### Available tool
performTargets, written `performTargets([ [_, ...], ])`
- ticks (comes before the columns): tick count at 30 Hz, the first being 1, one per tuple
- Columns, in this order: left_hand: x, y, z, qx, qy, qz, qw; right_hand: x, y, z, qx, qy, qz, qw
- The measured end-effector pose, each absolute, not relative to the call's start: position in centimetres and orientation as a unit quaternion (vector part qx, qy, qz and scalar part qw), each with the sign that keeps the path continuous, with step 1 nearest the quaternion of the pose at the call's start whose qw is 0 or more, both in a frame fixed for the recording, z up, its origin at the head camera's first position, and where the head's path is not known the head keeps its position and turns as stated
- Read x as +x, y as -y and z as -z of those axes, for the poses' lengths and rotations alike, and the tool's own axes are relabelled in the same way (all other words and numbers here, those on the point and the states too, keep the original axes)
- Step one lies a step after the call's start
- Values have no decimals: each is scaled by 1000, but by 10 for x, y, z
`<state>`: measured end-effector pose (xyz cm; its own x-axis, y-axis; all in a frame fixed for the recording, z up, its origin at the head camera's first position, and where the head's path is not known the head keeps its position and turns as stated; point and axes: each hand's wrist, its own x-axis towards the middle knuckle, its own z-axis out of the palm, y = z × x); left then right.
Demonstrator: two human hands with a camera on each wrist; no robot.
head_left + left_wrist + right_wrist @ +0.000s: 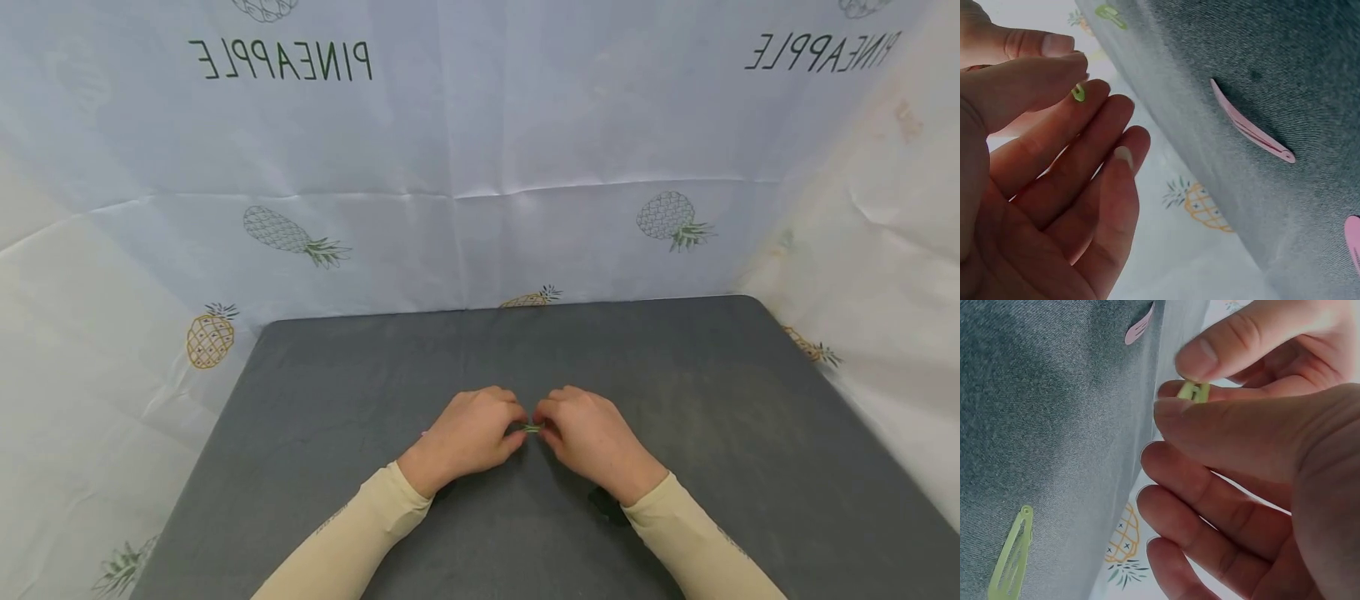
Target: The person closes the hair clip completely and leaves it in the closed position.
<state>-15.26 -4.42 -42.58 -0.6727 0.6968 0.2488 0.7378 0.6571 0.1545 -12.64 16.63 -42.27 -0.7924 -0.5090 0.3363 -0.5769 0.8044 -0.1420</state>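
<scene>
Pineapple-print cloth behind dark grey table. Left hand and right hand close together over it, both pinching green hair clip between them. Left wrist view shows pink clip lying on table; right wrist view, loose green clip unseen from head.

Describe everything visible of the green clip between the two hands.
The green clip is small, yellow-green and smooth, perhaps coated metal. Narrow strips with a gap between show in the right wrist view, a rounded bit in the left. It is pinched crosswise over the table by the left hand and the right hand, which hide most of it. Whether it is snapped shut is unclear.
</scene>
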Motion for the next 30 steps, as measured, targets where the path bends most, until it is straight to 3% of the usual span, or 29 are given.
performTargets([
  [6,-151,44,423,-403,900,137,100,-125,-166,423,292,938,-127,135],
  [30,-153,50,418,-419,888,176,74,-125,-164,418,320,926,-127,156],
])
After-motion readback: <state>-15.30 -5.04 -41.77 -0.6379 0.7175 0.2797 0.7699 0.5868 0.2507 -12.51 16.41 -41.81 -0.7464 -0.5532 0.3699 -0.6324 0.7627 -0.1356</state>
